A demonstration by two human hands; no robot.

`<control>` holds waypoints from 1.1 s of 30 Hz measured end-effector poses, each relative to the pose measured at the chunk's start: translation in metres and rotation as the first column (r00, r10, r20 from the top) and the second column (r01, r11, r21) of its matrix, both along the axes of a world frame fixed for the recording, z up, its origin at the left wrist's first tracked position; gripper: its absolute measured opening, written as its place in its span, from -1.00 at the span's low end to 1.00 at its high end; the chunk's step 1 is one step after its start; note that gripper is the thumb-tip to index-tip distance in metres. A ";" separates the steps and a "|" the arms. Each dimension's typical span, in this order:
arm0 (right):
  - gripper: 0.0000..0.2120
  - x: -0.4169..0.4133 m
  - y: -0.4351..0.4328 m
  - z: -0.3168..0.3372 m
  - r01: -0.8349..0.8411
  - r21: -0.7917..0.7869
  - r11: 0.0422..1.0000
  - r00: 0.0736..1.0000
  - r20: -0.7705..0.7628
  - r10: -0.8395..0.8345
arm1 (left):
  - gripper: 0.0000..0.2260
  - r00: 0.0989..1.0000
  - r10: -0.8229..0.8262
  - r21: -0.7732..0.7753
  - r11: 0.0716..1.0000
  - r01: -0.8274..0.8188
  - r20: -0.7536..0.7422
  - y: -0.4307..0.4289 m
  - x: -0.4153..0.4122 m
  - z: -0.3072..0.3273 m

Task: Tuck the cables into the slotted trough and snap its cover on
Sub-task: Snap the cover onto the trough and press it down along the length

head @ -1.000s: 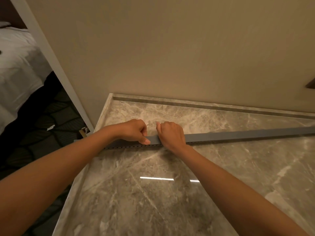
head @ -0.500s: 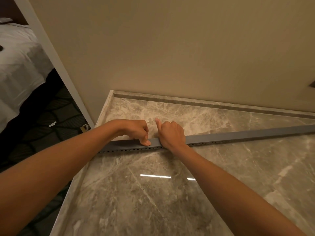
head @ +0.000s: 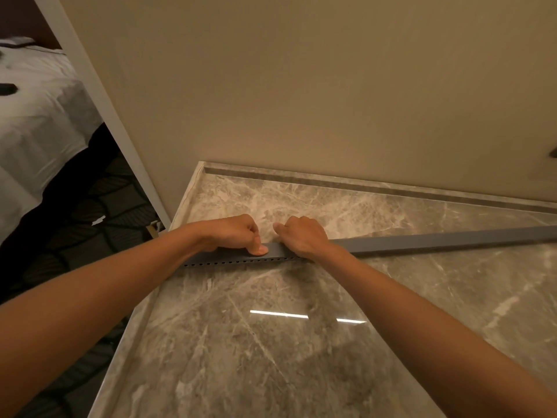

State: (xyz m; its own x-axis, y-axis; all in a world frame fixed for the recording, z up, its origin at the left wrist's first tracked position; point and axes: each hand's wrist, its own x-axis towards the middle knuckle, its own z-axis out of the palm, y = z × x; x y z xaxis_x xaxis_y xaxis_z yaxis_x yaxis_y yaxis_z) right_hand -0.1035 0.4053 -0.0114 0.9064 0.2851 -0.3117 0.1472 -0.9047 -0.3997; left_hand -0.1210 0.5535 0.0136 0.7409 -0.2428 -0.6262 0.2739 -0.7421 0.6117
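Observation:
A long grey slotted trough (head: 437, 241) lies across the marble counter (head: 271, 342), running from the left edge off to the right. A flat grey cover (head: 275, 250) sits on top of it; a row of small holes shows along its near side. My left hand (head: 233, 233) is curled, with its thumb pressing down on the cover near the left end. My right hand (head: 304, 236) is fisted right beside it, resting on the cover with the thumb sticking up. No cables are visible; the trough's inside is hidden.
A beige wall (head: 301, 101) rises behind the counter with a raised marble lip (head: 361, 185) at its foot. The counter's left edge drops to a dark patterned carpet (head: 75, 212). A bed with white sheets (head: 33, 110) stands beyond a white frame at the far left.
Both hands stay on the left part of the cover. My right thumb has lowered a little, and my left thumb keeps pressing on the cover. The view has shifted slightly.

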 end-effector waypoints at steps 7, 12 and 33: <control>-0.66 -0.005 0.001 0.006 0.024 -0.025 0.999 0.986 0.165 -0.019 | -0.87 0.982 0.071 0.033 0.996 -0.078 0.174 -0.003 0.002 -0.002; -0.68 -0.005 0.002 0.002 0.017 -0.054 0.998 0.969 0.247 -0.003 | -0.71 0.972 0.188 -0.034 0.982 -0.185 0.142 0.005 0.003 -0.002; -0.61 -0.001 0.004 -0.005 -0.001 -0.120 0.993 0.965 0.261 0.033 | -0.55 0.961 0.019 0.192 0.979 -0.075 0.277 0.036 -0.005 -0.003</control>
State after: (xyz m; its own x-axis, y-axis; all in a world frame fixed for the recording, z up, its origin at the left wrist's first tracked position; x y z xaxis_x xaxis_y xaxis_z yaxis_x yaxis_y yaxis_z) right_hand -0.1049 0.4091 -0.0165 0.9561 0.2767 -0.0962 0.2482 -0.9395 -0.2360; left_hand -0.1262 0.5899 0.0103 0.8971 -0.0951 -0.4314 0.1552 -0.8465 0.5093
